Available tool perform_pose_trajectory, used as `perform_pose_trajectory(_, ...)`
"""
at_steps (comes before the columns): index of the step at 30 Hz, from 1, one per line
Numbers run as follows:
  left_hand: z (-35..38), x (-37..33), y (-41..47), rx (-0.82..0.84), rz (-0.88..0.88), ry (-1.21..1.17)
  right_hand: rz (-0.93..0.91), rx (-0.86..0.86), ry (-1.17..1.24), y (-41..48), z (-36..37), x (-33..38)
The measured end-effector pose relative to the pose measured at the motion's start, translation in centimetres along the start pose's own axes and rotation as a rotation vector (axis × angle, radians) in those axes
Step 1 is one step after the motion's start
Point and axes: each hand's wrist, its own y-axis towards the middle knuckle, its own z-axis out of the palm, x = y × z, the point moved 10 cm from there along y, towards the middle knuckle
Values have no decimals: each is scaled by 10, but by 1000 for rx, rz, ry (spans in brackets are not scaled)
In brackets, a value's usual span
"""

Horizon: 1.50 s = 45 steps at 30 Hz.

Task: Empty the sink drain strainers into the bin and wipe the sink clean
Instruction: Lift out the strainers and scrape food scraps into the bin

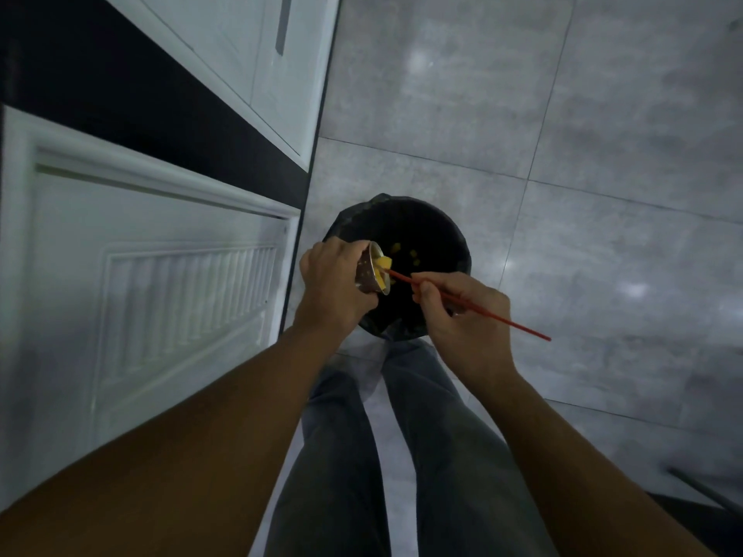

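Bin (444,219), black-lined, stands on the floor tiles (603,154). Over it the left hand (326,284) grips the tipped drain strainer (369,272), while the right hand (462,317) pinches a red chopstick (507,321). The person should lever the yellow scraps (382,266) out gently, with the strainer's mouth kept inside the rim.

Left hand (329,283) tilts strainer (372,275) over bin (454,243); right hand (462,319) pokes it with red chopstick (502,317).

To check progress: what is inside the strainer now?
Some yellow food scraps sit at the strainer mouth, with the red stick poking in. Its deeper part is hidden.
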Motion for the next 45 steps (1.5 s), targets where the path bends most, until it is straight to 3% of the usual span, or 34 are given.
perform_pose_trajectory(4,1,4,-4,6,-5,-19,64,-41,40,-2,-12,-12)
perform_pose_trajectory(12,5,-3,-5,12,15,-68,5,93,108,-7,9,-5)
perform_pose_trajectory(23,12,2,-8,18,1,-29,73,-39,32,-20,-10,-24)
perform_pose_trajectory(28,22,2,-12,70,13,-71,16,83,111,-20,8,-16)
perform_pose_trajectory(34,28,10,-16,93,7,-100,22,115,107,-12,15,-25)
perform_pose_trajectory(45,23,11,-7,91,-20,-35,52,8,97,-21,-4,-42)
